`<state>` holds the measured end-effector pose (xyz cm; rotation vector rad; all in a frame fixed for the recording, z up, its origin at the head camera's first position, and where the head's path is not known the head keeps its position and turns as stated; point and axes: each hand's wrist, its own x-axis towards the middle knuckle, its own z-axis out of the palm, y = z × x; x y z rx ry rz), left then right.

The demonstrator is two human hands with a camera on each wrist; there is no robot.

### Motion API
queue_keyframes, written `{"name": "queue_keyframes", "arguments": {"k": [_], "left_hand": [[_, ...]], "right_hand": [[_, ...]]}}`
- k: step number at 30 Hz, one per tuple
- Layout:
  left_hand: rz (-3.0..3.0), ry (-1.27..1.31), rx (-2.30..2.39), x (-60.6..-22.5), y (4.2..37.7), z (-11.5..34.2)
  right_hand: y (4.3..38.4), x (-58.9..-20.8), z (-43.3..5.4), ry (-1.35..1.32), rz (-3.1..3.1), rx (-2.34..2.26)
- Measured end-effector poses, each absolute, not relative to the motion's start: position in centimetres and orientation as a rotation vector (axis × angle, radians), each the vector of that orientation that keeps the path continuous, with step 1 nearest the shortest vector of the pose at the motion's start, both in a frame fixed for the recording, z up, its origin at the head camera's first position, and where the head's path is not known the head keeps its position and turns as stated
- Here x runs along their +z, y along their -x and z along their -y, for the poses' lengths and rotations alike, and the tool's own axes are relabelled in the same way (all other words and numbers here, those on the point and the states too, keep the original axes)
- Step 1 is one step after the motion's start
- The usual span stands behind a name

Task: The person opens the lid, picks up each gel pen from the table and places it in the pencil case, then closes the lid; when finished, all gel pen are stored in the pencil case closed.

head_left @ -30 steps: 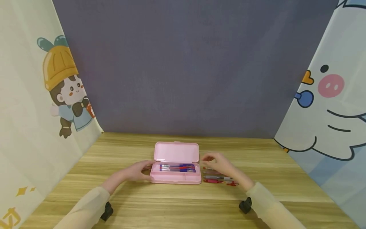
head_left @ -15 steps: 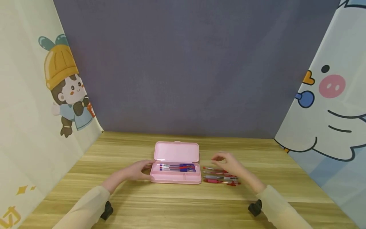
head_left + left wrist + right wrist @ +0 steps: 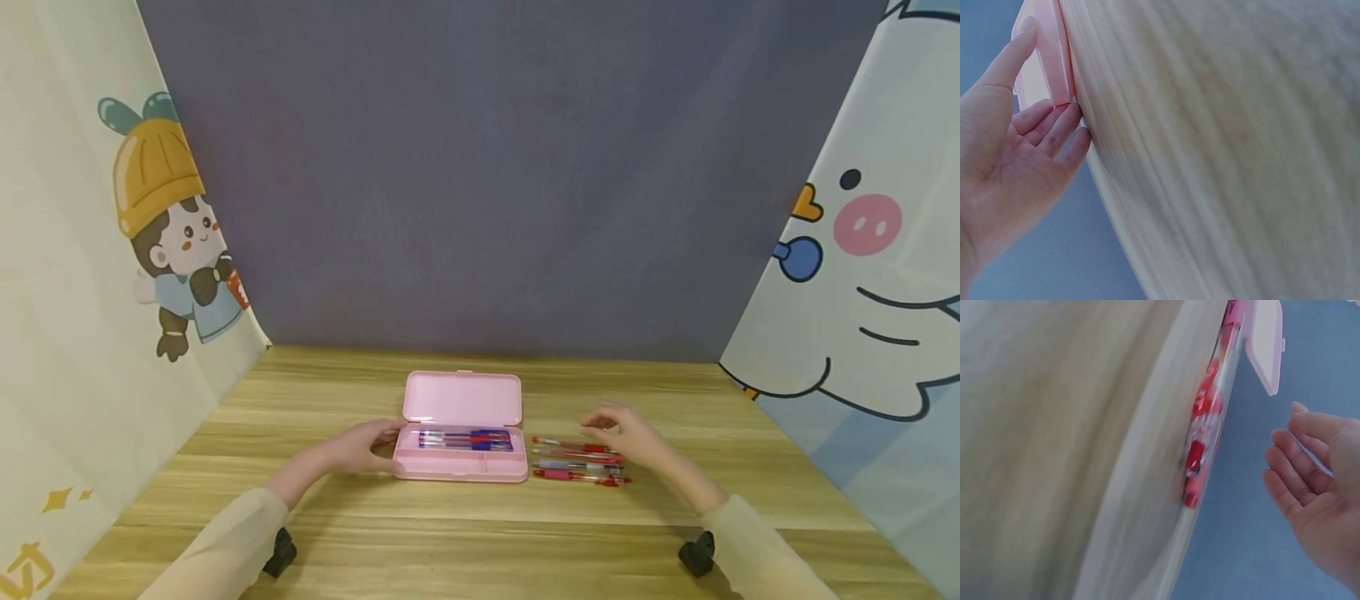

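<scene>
A pink pencil case (image 3: 438,466) lies on the wooden table, its lid (image 3: 462,398) tipped back. Several blue and red pens (image 3: 467,440) rest in its rear compartment. My left hand (image 3: 358,447) grips the case's left end, thumb on the front side and fingers at the end and behind; the left wrist view shows the fingertips (image 3: 1071,112) against the case's bottom edge. To the right of the case lies a row of pens (image 3: 576,465), mostly red, pink and grey. Over their right ends hovers my right hand (image 3: 628,435), fingers loosely bent, holding nothing.
The wooden table (image 3: 450,542) runs back to a dark grey curtain (image 3: 480,183). Pale panels with cartoon prints stand at the left (image 3: 60,250) and right (image 3: 900,350). A small black device (image 3: 697,554) sits at the right wrist.
My right hand has moved rightward, away from the case and along the row of pens, uncovering more of them. The left hand and the case have stayed in place.
</scene>
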<state>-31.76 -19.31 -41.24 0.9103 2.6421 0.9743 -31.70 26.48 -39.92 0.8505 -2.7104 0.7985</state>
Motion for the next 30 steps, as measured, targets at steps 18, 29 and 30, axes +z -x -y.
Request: {"name": "queue_keyframes", "arguments": {"k": [18,29,30], "left_hand": [[-2.651,-0.893,0.963,-41.3,31.7,19.3],[-2.647,-0.911,0.973,-41.3,31.9,19.3],[-2.645,-0.913,0.972,-41.3,31.9,19.3]], "right_hand": [[32.2,-40.6,-28.9,-0.796,2.81,0.743],[32.3,-41.1,-29.2,-0.786,2.86,0.672],[32.3,-41.2,-29.2,-0.772,2.867,0.653]]}}
